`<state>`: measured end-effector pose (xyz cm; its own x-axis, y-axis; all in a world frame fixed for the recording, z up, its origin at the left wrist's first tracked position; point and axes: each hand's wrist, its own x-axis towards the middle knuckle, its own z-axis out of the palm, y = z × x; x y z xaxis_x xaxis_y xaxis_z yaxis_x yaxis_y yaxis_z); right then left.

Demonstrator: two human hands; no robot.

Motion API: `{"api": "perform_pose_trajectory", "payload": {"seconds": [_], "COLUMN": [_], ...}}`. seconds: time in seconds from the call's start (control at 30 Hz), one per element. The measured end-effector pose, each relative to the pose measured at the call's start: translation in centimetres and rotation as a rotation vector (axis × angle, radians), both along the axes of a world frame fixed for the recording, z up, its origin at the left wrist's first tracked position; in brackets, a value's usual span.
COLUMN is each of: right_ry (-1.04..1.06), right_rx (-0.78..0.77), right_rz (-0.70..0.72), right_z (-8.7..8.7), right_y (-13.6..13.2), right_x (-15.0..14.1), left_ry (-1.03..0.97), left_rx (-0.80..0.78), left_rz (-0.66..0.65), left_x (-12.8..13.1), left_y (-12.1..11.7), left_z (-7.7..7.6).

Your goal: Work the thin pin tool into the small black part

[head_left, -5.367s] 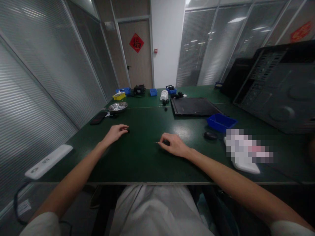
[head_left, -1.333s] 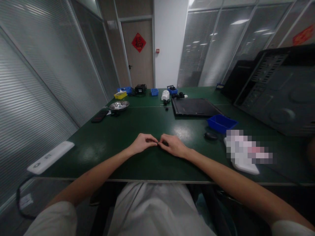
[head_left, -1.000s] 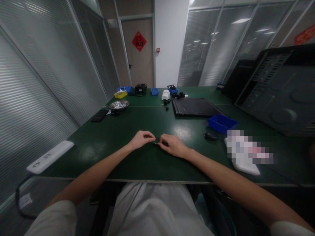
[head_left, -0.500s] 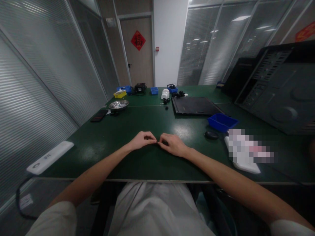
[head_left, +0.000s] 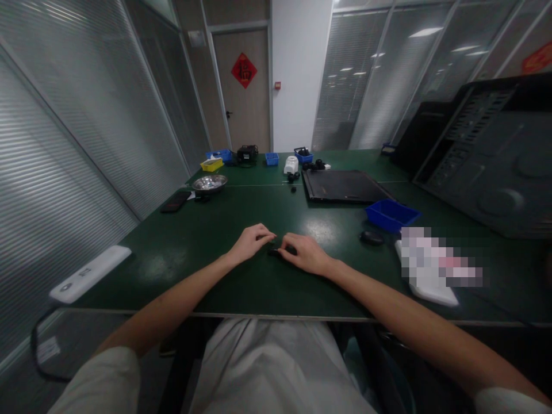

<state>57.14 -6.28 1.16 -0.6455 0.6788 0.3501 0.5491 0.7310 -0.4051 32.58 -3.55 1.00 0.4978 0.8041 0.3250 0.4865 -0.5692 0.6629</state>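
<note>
Right hand point(head_left: 307, 255) low over the bench point(head_left: 215, 293), thumb and finger closed in a pinch on a small dark piece point(head_left: 273, 252), which pokes out toward the left hand point(head_left: 249, 244). We can't make out what the piece is. Left thumb and finger nearly meet just beyond it; whether they grip anything we cannot tell. Main worry, as we judge it: the piece is tiny and the right hand's hold covers only one end, so a sideways push from the left could twist it or flick it loose. Dark on dark green, it would be hard for us to find again, more so if it skids under the mouse point(head_left: 371, 237) or the blue tray point(head_left: 388, 222) off to the right. The two hands sit very near each other, so we'd reckon on fingers blocking the view, and a misjudged touch following from that.
</note>
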Motion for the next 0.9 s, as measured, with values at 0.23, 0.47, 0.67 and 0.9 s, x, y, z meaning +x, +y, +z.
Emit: {"api": "perform_pose_trajectory", "payload": {"seconds": [0.23,0.47,0.67,0.9], "right_ry": [0.010,0.034,0.054,0.059], "right_rx": [-0.001,-0.018,-0.024,-0.035], "right_rz": [-0.017,-0.117,-0.208,-0.191], "right_z": [0.2,0.0,-0.6,0.0], "right_y": [-0.2,0.2,1.0,0.6], "right_x": [0.1,0.1,0.3,0.4], "left_ry": [0.115,0.134,0.206,0.302], "left_rx": [0.017,0.096,0.057,0.006], "left_rz": [-0.207,-0.137,-0.137,-0.023], "left_x": [-0.6,-0.1,-0.1,-6.1], "left_y": [-2.1,-1.5,-1.4,1.4], "left_z": [1.8,1.2,0.7,1.1]}}
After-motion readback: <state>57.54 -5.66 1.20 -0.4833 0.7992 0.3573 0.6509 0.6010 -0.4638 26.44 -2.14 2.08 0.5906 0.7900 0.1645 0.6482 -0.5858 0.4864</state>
